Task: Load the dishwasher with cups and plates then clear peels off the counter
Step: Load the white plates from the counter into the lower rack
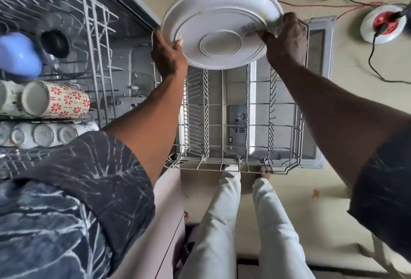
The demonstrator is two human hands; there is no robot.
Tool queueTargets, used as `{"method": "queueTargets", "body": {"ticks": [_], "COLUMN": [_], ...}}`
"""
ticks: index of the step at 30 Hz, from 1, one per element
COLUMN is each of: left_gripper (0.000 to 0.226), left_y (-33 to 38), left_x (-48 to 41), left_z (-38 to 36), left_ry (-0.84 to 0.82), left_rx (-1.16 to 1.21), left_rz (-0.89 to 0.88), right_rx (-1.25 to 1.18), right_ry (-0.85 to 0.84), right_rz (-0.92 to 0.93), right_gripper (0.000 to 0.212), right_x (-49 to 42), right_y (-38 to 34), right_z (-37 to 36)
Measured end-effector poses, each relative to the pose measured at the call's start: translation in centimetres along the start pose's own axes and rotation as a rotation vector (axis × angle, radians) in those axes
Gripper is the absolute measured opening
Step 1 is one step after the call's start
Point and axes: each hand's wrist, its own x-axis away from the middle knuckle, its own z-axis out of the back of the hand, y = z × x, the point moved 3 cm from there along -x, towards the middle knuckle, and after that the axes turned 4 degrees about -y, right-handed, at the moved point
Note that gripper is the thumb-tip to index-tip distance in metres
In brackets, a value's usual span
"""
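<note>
Above the pulled-out lower rack (pixel 244 168), a white plate (pixel 222 23) is held up by both hands, its underside with the raised foot ring turned toward the camera. The left grip (pixel 169 56) clasps the plate's left edge: the thumb lies over the rim on the near face, and the other fingers are hidden behind the plate. The right grip (pixel 287 38) pinches the right edge, with the thumb pressed on the underside just beside a small printed label and the fingers curled round the rim. The plate is tilted and sits over the far end of the rack (whether its lower edge touches the wires cannot be told).

The lower rack lies over the open dishwasher door (pixel 321 60), and the door's detergent compartment (pixel 238 121) shows through the wires. Rows of upright tines run along both sides of the rack.

To the left, the upper rack (pixel 95 40) carries the cups. A floral cup (pixel 64 102) with red flowers lies on its side. A blue cup (pixel 17 54), blurred, sits just beyond it. A row of white cups (pixel 44 135) lies nearer the person.

At the top right, a white cable reel (pixel 382 23) with red sockets rests on the floor (pixel 333 189), with black and red cables trailing from it. The person's legs in pale trousers (pixel 222 223) stand at the near end of the lower rack, and dark patterned sleeves (pixel 89 189) cover both upper arms.
</note>
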Motion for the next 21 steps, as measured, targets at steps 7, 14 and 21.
{"method": "queueTargets", "body": {"ticks": [7,14,21], "left_gripper": [0.057,0.057,0.054], "left_y": [-1.3,-2.0,-3.5], "left_x": [-2.6,-4.5,-5.0], "left_z": [-1.7,-2.1,-2.6], "left_ry": [0.024,-0.011,-0.022], "left_rx": [0.032,0.106,0.082], "left_rz": [-0.047,-0.056,-0.057], "right_rx": [0.131,0.14,0.179], "right_ry": [0.03,0.067,0.074], "right_rz": [0.056,0.098,0.127], "right_gripper": [0.054,0.055,0.058], "right_x": [-1.2,-1.0,-1.6], "right_y": [0.6,0.2,0.3], "right_z": [-1.2,-1.3,-1.8]}}
